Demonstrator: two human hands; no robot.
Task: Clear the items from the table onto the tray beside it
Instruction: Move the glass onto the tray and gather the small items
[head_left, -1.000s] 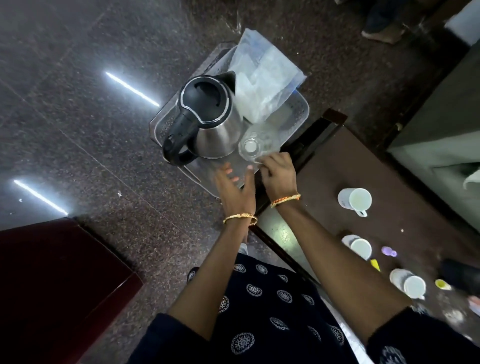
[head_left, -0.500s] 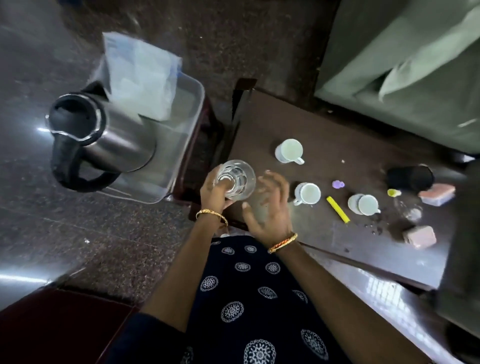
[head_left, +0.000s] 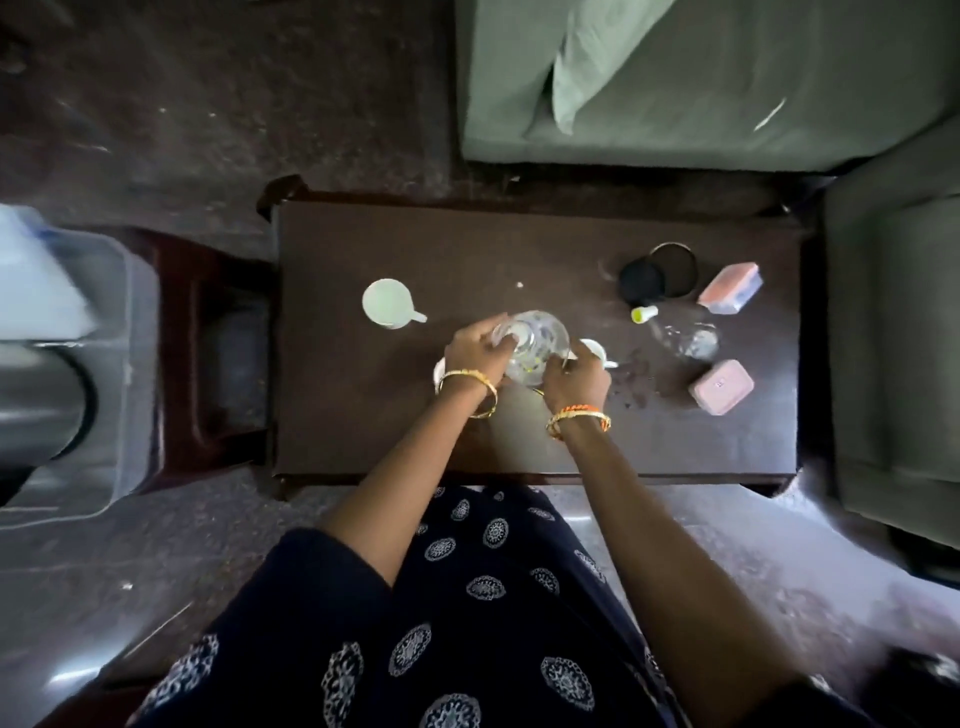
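Note:
Over the middle of the dark wooden table (head_left: 363, 415), my left hand (head_left: 475, 353) grips a clear drinking glass (head_left: 540, 338) by its left side. My right hand (head_left: 576, 376) has its fingers curled against the glass's right side, next to a white cup (head_left: 596, 349); whether it holds anything is unclear. A second white cup (head_left: 387, 310) stands further left, and a third (head_left: 438, 370) peeks out under my left wrist. The clear plastic tray (head_left: 122, 364) at the left holds a steel kettle (head_left: 41, 405) and a white bag (head_left: 36, 280).
On the table's right stand a black round container (head_left: 644, 283), two pink boxes (head_left: 730, 288) (head_left: 721, 387), a small yellow-capped item (head_left: 644, 314) and a clear glass piece (head_left: 685, 338). The tray rests on a dark red stool (head_left: 208, 338). A green sofa (head_left: 675, 78) and an armchair (head_left: 893, 338) border the table.
My left hand lifted the glass off the tray and carried it right to over the table's middle. My right hand, open before, now curls beside the glass. The view swung right.

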